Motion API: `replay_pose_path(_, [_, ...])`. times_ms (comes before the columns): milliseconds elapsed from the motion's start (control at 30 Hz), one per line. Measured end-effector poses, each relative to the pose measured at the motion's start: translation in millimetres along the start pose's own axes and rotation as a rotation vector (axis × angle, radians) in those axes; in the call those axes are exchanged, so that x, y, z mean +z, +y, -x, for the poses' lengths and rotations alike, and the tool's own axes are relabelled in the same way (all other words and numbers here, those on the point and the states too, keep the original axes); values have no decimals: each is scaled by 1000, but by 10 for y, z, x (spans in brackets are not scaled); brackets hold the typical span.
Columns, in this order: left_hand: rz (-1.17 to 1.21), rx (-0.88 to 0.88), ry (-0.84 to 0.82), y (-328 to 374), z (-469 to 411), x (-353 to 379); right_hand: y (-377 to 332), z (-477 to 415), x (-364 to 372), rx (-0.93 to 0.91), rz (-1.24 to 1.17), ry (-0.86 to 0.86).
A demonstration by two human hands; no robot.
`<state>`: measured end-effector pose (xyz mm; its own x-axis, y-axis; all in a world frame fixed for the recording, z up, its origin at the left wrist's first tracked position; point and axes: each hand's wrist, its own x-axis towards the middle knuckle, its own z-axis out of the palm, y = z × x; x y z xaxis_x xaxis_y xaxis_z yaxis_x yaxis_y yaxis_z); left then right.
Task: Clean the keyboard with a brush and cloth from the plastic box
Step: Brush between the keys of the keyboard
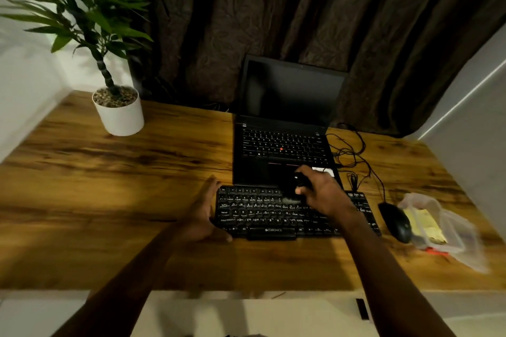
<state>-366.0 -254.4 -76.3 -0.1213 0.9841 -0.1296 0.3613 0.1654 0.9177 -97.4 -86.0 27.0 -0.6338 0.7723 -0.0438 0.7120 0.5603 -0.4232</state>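
Note:
A black keyboard (262, 213) lies on the wooden desk in front of the laptop. My left hand (204, 213) rests against the keyboard's left edge, fingers around its side, thumb at the front corner. My right hand (323, 194) hovers over the upper middle keys, closed on a black brush (297, 186) whose pale bristles touch the keys. A clear plastic box (438, 224) with a yellow cloth (424, 224) inside sits at the desk's right end.
An open black laptop (282, 123) stands just behind the keyboard. A black mouse (395, 221) lies between keyboard and plastic box, with cables (353, 150) behind it. A potted plant (119, 109) stands at the back left. A dark curtain hangs behind the desk (109, 200).

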Motion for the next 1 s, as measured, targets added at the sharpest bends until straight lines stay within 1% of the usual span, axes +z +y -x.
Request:
replay_pose_path(133, [8, -1, -4, -5, -1, 12, -57, 1, 20, 5, 73, -7])
replay_pose_path(333, [34, 19, 6, -15, -2, 9, -420, -104, 256, -106, -12, -5])
replay_pose_path(467, [65, 29, 7, 5, 0, 15, -335, -115, 179, -77, -50, -22])
replay_pose_path(600, [89, 35, 8, -20, -31, 49, -160, -61, 56, -12, 9, -21])
replay_pose_path(667, [93, 32, 10, -12, -18, 39, -183, -58, 68, -11, 14, -31])
replay_pose_path(767, [52, 44, 8, 4, -4, 21, -342, -84, 177, -67, 13, -31])
replay_pose_path(900, [76, 59, 18, 5, -3, 33, -581, -156, 343, -161, -31, -16])
replay_pose_path(1000, [75, 61, 23, -12, 0, 40, -566, -178, 352, -161, -48, -12])
